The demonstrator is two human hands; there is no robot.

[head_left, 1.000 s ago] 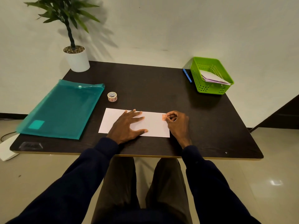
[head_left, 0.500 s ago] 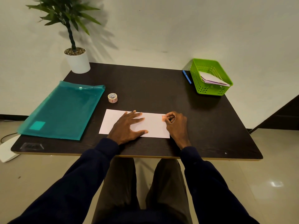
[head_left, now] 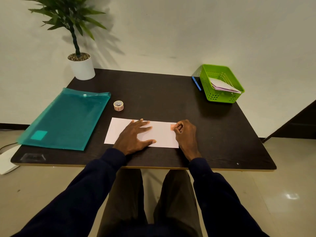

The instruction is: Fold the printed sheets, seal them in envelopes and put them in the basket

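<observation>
A white envelope point(head_left: 162, 135) lies flat near the front edge of the dark table point(head_left: 153, 93). My left hand point(head_left: 133, 135) rests on its middle with fingers spread and straight, holding it down. My right hand point(head_left: 186, 134) sits at the envelope's right end, its fingers curled, and its thumb and forefinger pinch a small orange sticker point(head_left: 172, 127) against the paper. The green basket point(head_left: 220, 98) stands at the back right corner with several envelopes point(head_left: 222, 85) inside.
A roll of stickers point(head_left: 118, 105) stands just behind the envelope's left end. A teal plastic folder point(head_left: 68, 117) covers the table's left side. A blue pen point(head_left: 196, 83) lies left of the basket. A potted plant point(head_left: 82, 67) stands at the back left corner.
Both hands stay on the envelope in the same places; only my head has shifted slightly, with the right fingers still working on the sticker.
</observation>
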